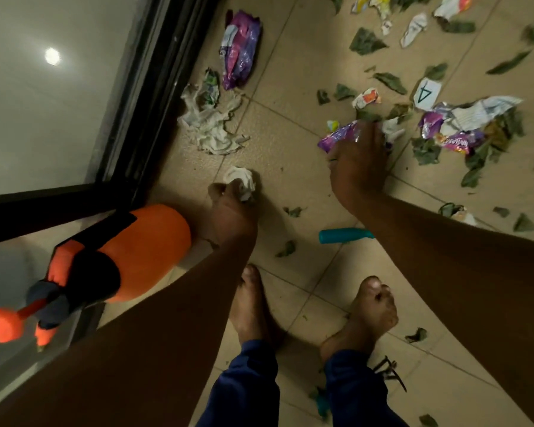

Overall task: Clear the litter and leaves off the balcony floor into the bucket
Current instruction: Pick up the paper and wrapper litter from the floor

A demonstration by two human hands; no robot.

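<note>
My left hand (232,211) is closed around a crumpled white paper ball (240,177) low over the tiled floor. My right hand (359,167) reaches further out and grips a purple foil wrapper (336,137), with its fingers curled over it. Dark green leaves (366,41) and more wrappers (463,124) lie scattered across the floor at the upper right. A bigger purple packet (239,47) and a crumpled white cloth (210,118) lie beside the black door frame. No bucket is in view.
An orange pressure sprayer (130,254) stands by the glass door (43,118) at the left. A teal handle (342,235) lies under my right forearm. My bare feet (373,312) stand at the bottom centre. A white card marked with a triangle (426,92) lies among the litter.
</note>
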